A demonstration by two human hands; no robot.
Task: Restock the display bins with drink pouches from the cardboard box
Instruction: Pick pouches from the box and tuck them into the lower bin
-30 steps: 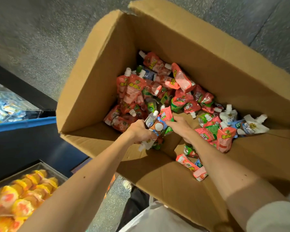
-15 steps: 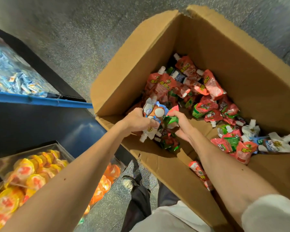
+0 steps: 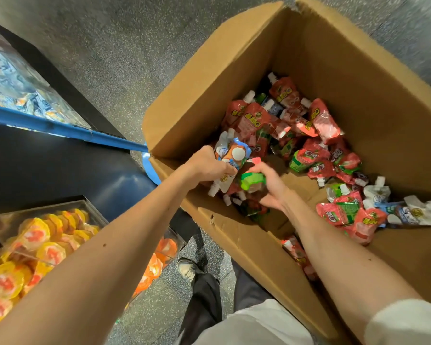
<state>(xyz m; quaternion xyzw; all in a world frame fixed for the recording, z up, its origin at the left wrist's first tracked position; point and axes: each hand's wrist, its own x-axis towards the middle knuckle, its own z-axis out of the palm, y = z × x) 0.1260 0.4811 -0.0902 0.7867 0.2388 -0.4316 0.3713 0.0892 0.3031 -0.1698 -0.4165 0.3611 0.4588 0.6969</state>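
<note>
- Head view: nearest to the camera, two bare forearms reach forward from below, and a white sleeve (image 3: 406, 322) covers the right elbow. Between the arms I see dark trousers and one shoe (image 3: 187, 269) on the speckled floor.
- Near left, a clear display bin (image 3: 90, 207) holds yellow and orange cups. It seems well filled.
- In the middle, the left hand (image 3: 207, 166) is closed around a bunch of drink pouches (image 3: 230, 155), blue, white and red, with their caps hanging down over the near edge of the cardboard box (image 3: 246, 235).
- Just beside it, the right hand (image 3: 269, 185) pinches a green pouch (image 3: 253, 179) and presses it against the bunch.
- Compared with one second ago, the two hands are higher and closer to the near left corner of the box, and the shelves on the left take more of the picture. I judge that the collecting is almost finished and the carry toward the bins comes next.
- Further, many loose pouches (image 3: 316, 155) lie on the box bottom, mostly red and green, some white at the right. So much restocking is left.
- Far left, an upper bin (image 3: 60, 113) with blue packets stands above a blue rail (image 3: 67, 130).
</note>
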